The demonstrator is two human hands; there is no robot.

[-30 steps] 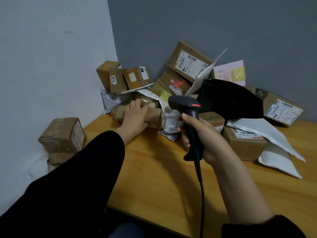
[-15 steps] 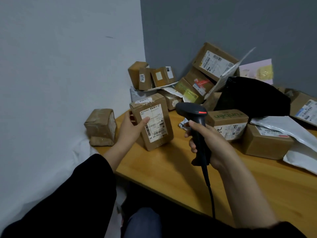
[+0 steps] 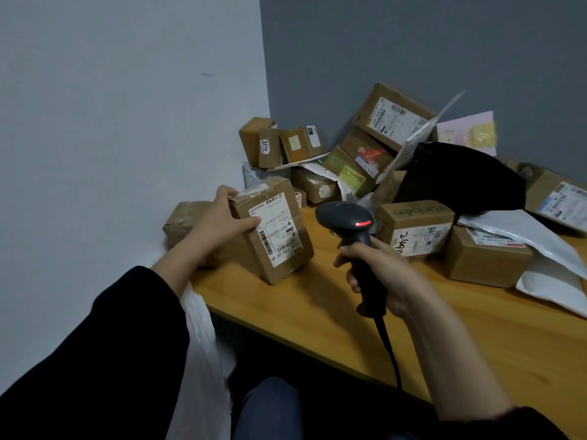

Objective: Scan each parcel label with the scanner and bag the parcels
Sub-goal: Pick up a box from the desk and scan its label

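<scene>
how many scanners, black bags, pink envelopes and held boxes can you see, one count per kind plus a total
scanner: 1
black bag: 1
pink envelope: 1
held box: 1
total: 4

Parcel (image 3: 273, 230) left of scanner (image 3: 355, 230), on table (image 3: 317, 312).

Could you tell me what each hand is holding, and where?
Left hand grips the labelled cardboard parcel by its upper left corner; right hand holds the scanner by its handle.
</scene>
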